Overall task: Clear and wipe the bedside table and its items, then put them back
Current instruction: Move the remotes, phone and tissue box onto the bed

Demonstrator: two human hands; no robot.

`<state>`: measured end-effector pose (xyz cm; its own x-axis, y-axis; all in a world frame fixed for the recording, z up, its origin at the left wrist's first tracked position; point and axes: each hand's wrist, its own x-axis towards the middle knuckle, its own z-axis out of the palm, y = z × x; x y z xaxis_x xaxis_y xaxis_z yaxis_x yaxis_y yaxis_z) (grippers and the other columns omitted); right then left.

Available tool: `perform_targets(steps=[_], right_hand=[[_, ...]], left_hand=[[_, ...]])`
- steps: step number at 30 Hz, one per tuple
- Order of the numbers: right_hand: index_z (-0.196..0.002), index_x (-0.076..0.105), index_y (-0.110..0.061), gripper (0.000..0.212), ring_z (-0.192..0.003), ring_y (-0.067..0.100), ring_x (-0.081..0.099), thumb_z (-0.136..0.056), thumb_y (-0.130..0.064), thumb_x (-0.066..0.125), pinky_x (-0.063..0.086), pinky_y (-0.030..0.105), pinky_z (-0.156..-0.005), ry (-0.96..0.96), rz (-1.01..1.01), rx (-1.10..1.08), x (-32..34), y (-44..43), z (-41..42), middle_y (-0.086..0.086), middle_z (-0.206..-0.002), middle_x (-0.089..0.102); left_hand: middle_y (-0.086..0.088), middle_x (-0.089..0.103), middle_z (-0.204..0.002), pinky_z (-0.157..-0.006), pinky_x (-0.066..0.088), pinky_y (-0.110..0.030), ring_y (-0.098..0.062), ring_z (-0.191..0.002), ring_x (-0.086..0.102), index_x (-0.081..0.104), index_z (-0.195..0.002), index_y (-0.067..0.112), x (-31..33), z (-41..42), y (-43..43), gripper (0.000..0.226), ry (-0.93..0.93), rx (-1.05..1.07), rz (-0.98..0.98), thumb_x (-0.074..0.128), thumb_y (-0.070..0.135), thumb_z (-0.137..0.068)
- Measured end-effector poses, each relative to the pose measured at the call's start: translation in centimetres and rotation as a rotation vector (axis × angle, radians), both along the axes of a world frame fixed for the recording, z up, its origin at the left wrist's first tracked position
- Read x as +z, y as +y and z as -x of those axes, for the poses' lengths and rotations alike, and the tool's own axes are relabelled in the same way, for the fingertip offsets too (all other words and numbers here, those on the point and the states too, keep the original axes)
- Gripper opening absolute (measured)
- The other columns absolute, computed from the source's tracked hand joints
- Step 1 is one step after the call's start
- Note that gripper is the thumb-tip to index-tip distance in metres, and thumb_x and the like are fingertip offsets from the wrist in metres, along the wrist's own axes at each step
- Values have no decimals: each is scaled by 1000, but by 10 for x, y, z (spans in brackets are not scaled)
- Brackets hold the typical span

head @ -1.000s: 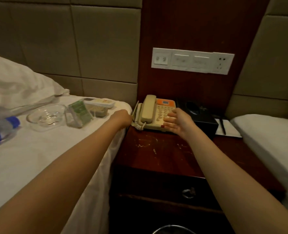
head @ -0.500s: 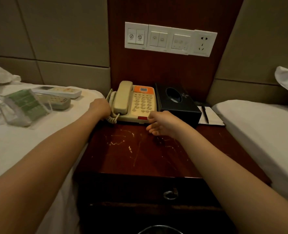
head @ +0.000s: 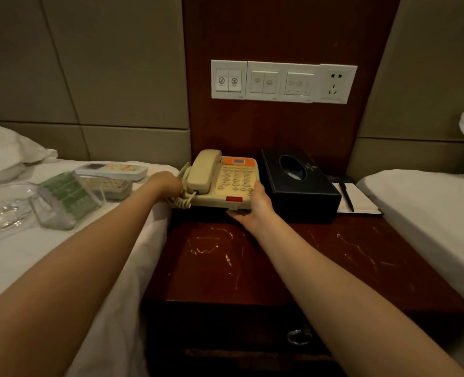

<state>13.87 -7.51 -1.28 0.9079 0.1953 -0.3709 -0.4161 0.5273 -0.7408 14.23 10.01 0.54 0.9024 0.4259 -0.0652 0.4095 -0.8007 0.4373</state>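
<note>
At nine o'clock, on the white bed sheet [head: 35, 257], stand a clear acrylic card stand [head: 67, 197] and two slim white remotes [head: 114, 171]. The left hand [head: 165, 185] curls round the left edge of the beige plastic telephone [head: 225, 183], by its coiled cord. The right hand [head: 255, 210] pinches its front right corner. The telephone is at twelve o'clock on the scratched, glossy wooden bedside table [head: 280, 268], with a boxy black tissue box [head: 299, 183] at its three o'clock.

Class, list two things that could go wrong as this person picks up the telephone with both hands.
1. The handset only rests in its cradle; tilting the telephone may tip it off.
2. The coiled cord hanging by the left hand could snag or drag as the phone moves.
</note>
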Motion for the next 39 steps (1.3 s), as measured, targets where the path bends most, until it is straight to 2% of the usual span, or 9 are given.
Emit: perform_targets(steps=[6,10,17,20,22,28,32,35,39], right_hand=[[-126,48,-9,32,-102,26,57,-98,-24,46,50,44,-87,-35,-6,4,-6,8,11,11,-99,59],[-115,51,-10,22,-96,23,57,-97,-23,47,51,42,-82,-81,10,23,2,6,35,7,-87,60],[-118,52,-9,27,-96,23,62,-91,-14,55,54,38,-80,-192,-46,139,23,-19,96,10,-100,64],[-128,47,-11,39,-99,23,61,-89,-14,52,52,39,-84,-313,47,258,33,-27,122,10,-108,63],[-132,45,-12,44,-100,25,61,-89,-15,50,51,41,-85,-348,57,302,41,-28,139,10,-108,63],[-131,47,-22,41,-94,25,62,-98,-44,35,50,44,-79,-325,44,338,56,-10,184,6,-105,65],[-131,47,-19,42,-114,31,57,-98,-43,37,49,43,-81,-273,-5,387,54,7,212,12,-125,60],[-131,47,-20,43,-108,28,60,-97,-44,39,50,37,-72,-265,-17,419,46,26,230,10,-125,61],[-119,52,-21,36,-102,23,58,-96,-45,39,47,36,-78,-283,76,486,39,46,248,7,-124,62]], left_hand=[[-24,63,-106,-76,46,-34,-33,-94,61,60,-86,-3,10,25,13,23,-65,62,-43,43,11,-94],[-24,63,-111,-78,46,-35,-33,-96,60,59,-83,-2,25,56,10,21,-51,61,-139,44,10,-92],[-11,54,-87,-65,39,-28,-26,-83,54,43,-60,11,53,128,4,31,-13,56,-238,53,14,-89],[-15,61,-96,-69,37,-28,-23,-80,50,61,-83,2,64,164,5,11,2,35,-268,57,12,-86],[-16,63,-99,-66,39,-28,-22,-79,51,63,-98,0,69,187,5,18,-9,33,-280,57,12,-86],[-11,57,-92,-70,38,-27,-21,-81,49,62,-100,2,80,251,11,18,-2,50,-349,58,13,-87],[-5,54,-82,-65,37,-26,-16,-69,49,50,-66,11,83,289,24,23,39,90,-412,58,16,-87],[-1,48,-68,-50,31,-21,-13,-61,44,46,-65,14,85,314,34,25,43,141,-426,58,16,-86],[-6,54,-77,-66,37,-26,-20,-78,49,53,-74,9,83,345,50,14,81,190,-454,56,13,-87]])
